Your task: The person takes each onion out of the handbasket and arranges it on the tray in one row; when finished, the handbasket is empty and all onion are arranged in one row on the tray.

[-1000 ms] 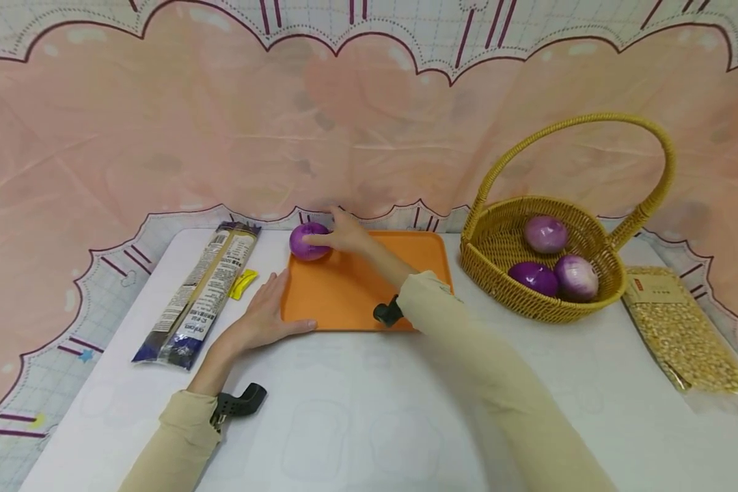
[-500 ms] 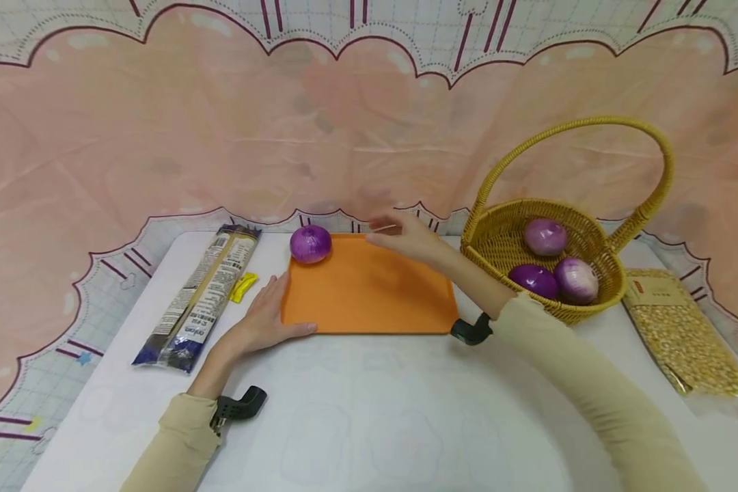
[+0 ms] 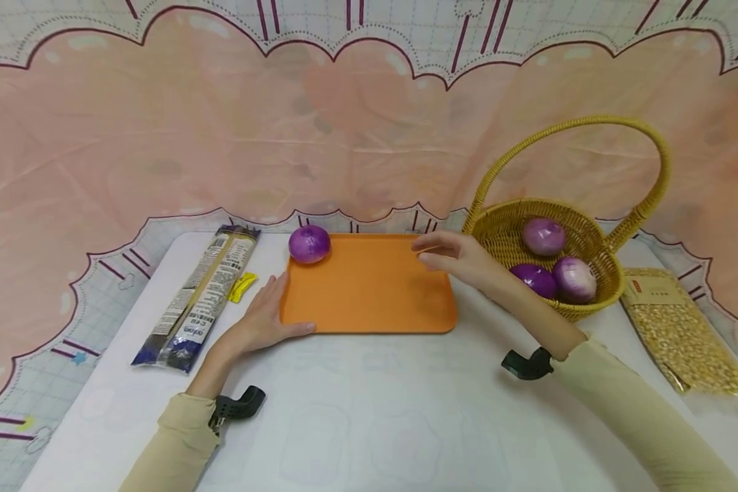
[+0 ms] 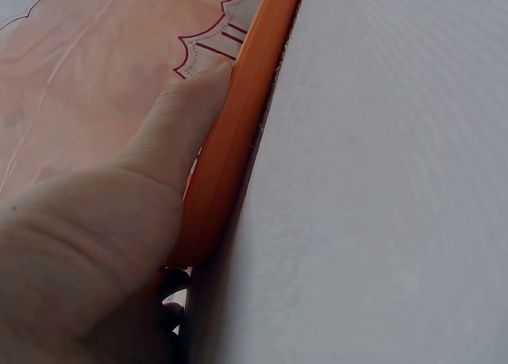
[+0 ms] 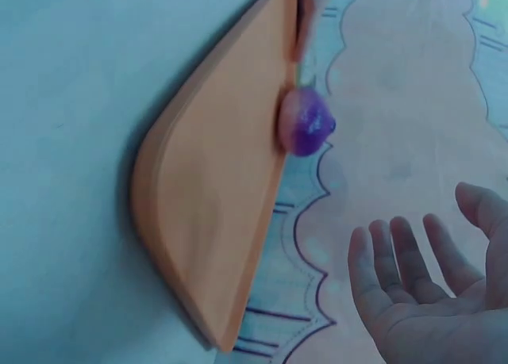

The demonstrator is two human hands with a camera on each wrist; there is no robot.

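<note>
An orange tray [image 3: 369,287] lies on the white table. My left hand [image 3: 260,321] rests at its front left corner, straight fingers along the left side and thumb along the front edge. In the left wrist view the extended thumb [image 4: 178,126] touches the tray wall [image 4: 230,150]. A purple onion [image 3: 309,244] sits in the tray's back left corner, also in the right wrist view as a blurred onion [image 5: 305,122]. Above the tray's right side hovers my right hand [image 3: 464,258], holding nothing, its fingers relaxed and apart.
Right of the tray stands a wicker basket [image 3: 615,290] with a tall handle, holding 3 onions [image 3: 544,236]. A bag of corn kernels [image 3: 682,335] lies at far right. On the left are a long blue-ended packet [image 3: 199,297] and a small yellow wrapper [image 3: 242,287].
My right hand has let go of the onion at the tray's back left corner and moved right, toward the basket. The left hand has stayed at the tray corner.
</note>
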